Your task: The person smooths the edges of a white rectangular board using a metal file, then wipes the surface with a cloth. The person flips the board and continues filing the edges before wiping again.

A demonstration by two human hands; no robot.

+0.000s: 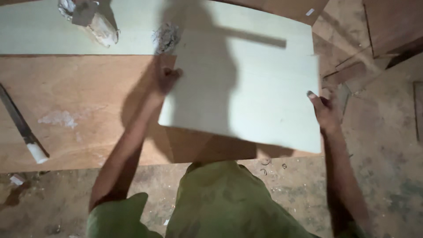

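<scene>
A large brown plywood sheet (79, 110) lies as a work surface above the dusty floor (383, 176). On it, at the far side, lies a long pale green board (44, 31). Nearer to the person is a pale green laminate panel (251, 92), rectangular, smooth and flat, with the person's shadow on it; its near edge passes over the plywood edge. The left hand (168, 78) grips its left edge, fingers closed around it. The right hand (325, 109) grips the right edge. A saw with white handle (24, 130) lies at left, and a small pile of shavings (166, 37) lies just beside the panel's far corner.
</scene>
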